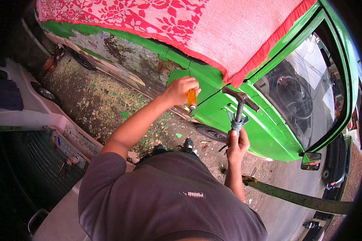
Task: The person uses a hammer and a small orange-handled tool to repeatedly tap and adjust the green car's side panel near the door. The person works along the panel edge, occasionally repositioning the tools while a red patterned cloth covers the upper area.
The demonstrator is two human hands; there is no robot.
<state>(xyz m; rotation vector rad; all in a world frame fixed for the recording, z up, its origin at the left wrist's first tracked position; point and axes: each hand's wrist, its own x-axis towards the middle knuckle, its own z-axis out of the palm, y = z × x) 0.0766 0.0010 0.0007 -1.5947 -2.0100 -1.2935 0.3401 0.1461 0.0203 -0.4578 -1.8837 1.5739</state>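
Beside the edge of the green paint on the van's side, my left hand (180, 91) is closed around a tool with a translucent orange handle (192, 99). The handle has a metal end cap facing me; its blade is hidden, so I cannot tell its exact kind. My right hand (237, 148) grips a hammer (240, 105) by its handle, which is wrapped in grey strips. The hammer's dark, rusty head points up in front of the green door (245, 132). To the left of my left hand, the panel (128, 60) is stripped, patchy grey and rust-brown.
A pink floral cloth (181, 24) drapes over the vehicle. Paint chips litter the ground (108, 96). A side mirror (311, 160) juts from the door. At left stands a pale vehicle (28, 88), and a can (72, 161) rests near it. A long beam (297, 197) lies at right.
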